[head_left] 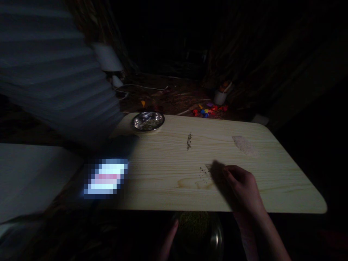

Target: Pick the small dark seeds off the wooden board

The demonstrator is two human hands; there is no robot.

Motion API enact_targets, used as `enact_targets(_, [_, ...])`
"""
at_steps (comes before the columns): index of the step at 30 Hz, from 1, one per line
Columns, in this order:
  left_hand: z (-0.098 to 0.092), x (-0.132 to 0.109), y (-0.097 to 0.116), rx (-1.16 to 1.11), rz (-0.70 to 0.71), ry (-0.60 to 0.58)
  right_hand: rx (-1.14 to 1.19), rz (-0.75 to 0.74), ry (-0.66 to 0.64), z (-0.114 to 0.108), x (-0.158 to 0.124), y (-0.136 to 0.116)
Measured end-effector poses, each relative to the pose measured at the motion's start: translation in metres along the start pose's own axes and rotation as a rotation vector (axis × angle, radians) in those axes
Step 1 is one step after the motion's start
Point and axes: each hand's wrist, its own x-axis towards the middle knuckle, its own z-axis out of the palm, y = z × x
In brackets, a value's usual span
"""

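Observation:
My right hand (pixel 243 183) is over the right half of the pale wooden table (pixel 163 174), with its fingers curled together. What the fingertips hold, if anything, is too dark to make out. Beside its shadow lie a few dark scattered grains (pixel 203 174). Below the table's near edge is a shiny bowl (pixel 217 237) filled with small green grains (pixel 194 223). At the bowl's left side is my left hand (pixel 170 239), its thumb along the rim and its other fingers hidden in the dark.
A metal bowl (pixel 149 121) with some greenish bits sits at the table's far left corner. A short row of dark grains (pixel 189 141) and a pale grain patch (pixel 244 145) lie on the tabletop. Left glows a blurred screen (pixel 106 178). Colourful small pieces (pixel 209 110) lie beyond.

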Motion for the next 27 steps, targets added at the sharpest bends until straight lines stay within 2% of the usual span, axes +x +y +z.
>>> enact_targets(7, [0.0,0.007,-0.005,-0.014,-0.026,-0.018,0.02,-0.042,-0.054,0.018,0.009,-0.019])
enact_targets(14, [0.001,0.01,-0.012,-0.045,-0.021,0.012,0.023,-0.048,-0.017,0.018,0.016,-0.023])
enact_targets(18, [0.0,0.008,-0.009,-0.06,-0.058,-0.008,-0.006,-0.047,-0.022,0.022,0.02,-0.022])
enact_targets(22, [-0.001,0.007,-0.005,-0.108,-0.024,-0.051,-0.043,-0.057,-0.02,0.028,0.024,-0.026])
enact_targets(27, [0.0,-0.001,0.004,-0.108,-0.014,-0.035,-0.087,-0.088,-0.052,0.035,0.03,-0.032])
